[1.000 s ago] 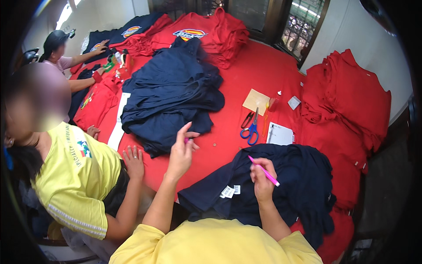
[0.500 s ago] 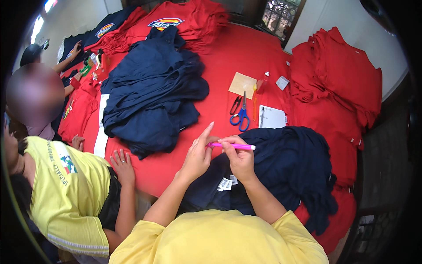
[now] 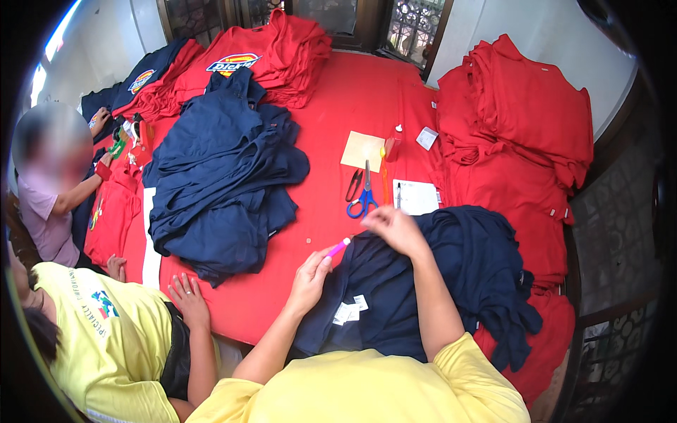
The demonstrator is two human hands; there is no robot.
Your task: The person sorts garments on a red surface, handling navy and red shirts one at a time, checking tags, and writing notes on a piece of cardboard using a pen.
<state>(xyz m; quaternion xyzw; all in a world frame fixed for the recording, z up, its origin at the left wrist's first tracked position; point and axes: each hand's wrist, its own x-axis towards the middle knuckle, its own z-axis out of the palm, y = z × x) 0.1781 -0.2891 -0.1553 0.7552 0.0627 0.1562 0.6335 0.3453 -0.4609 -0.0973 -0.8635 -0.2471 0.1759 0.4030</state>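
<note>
Fingers of left hand [image 3: 308,280] pinch pink pen [image 3: 338,247].

A single head-worn fisheye view looks steeply down from above the person's shoulders across the red table [image 3: 338,106] toward its far edge and the windows [image 3: 395,21] (straight lines bow near the rim), close over the near edge.

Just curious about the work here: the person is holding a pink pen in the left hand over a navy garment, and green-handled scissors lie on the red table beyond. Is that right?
Not quite: the scissors have blue handles, not green, as the head view shows. The rest holds: the left hand holds the pink pen by the navy garment, with the scissors beyond on the red table.
</note>
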